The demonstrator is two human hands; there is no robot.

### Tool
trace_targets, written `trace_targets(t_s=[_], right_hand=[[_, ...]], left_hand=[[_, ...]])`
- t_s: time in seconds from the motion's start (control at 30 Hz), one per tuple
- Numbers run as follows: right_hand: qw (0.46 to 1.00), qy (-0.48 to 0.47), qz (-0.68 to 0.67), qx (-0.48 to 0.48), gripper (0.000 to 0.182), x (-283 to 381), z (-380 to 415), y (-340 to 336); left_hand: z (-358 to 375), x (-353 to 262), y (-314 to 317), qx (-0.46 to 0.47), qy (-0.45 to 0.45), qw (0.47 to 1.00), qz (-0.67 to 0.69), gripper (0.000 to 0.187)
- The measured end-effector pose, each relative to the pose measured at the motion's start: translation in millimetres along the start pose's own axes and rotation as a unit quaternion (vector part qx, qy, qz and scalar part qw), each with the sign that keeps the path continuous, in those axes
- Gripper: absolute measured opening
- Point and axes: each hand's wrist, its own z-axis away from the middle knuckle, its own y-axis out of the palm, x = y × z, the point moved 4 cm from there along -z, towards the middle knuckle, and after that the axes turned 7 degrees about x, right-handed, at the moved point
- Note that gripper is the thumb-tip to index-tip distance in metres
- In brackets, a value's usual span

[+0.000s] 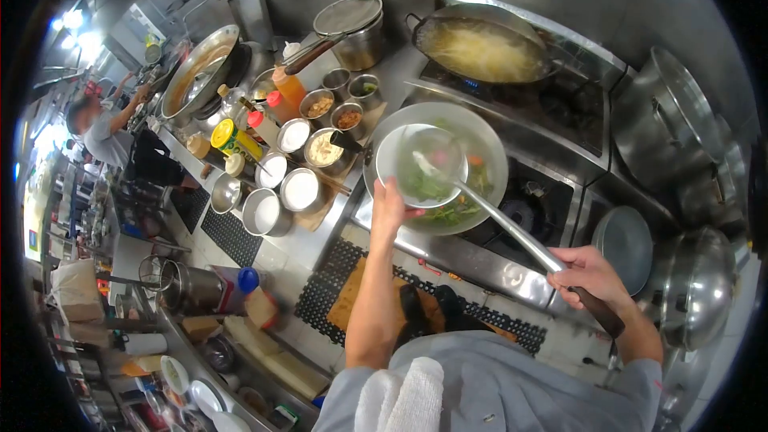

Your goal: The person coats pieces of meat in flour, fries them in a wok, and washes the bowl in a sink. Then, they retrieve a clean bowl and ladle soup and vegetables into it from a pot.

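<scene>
My left hand [390, 206] grips the near left rim of a pale round bowl [387, 157], held above a large wok [490, 132]. Green leafy vegetables [448, 214] with a few orange pieces lie in the wok. Closed around the dark end of a long metal-handled ladle [512, 228] is my right hand [588, 276]. The ladle's head reaches over the bowl, where whitish and green food shows, blurred. Whether the ladle's head touches the bowl cannot be made out.
A second wok [480, 52] with yellowish liquid sits on the back burner. Metal seasoning tubs [302, 190] and squeeze bottles [288, 86] crowd the left counter. Large pots [668, 116] stand at right. Another person [108, 132] works far left. A rubber mat [328, 276] covers the floor.
</scene>
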Motion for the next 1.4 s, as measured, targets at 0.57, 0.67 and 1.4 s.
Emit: trace_targets(t_s=[0.57,0.67,1.4], right_hand=[[0.829,-0.231,0.496,-0.115,0.059,-27.9,9.5,-4.2],[0.815,-0.245,0.5,-0.16,0.059,-34.2,16.5,-10.9],[0.814,-0.234,0.461,-0.264,0.056,-92.0,-122.8,-83.8]], left_hand=[[21.3,-15.9,-32.4,-0.032,0.038,0.991,-0.127,0.055],[25.2,-13.1,-39.3,-0.031,0.069,0.992,-0.098,0.051],[100.5,3.2,-138.0,-0.167,0.029,0.97,-0.173,0.05]])
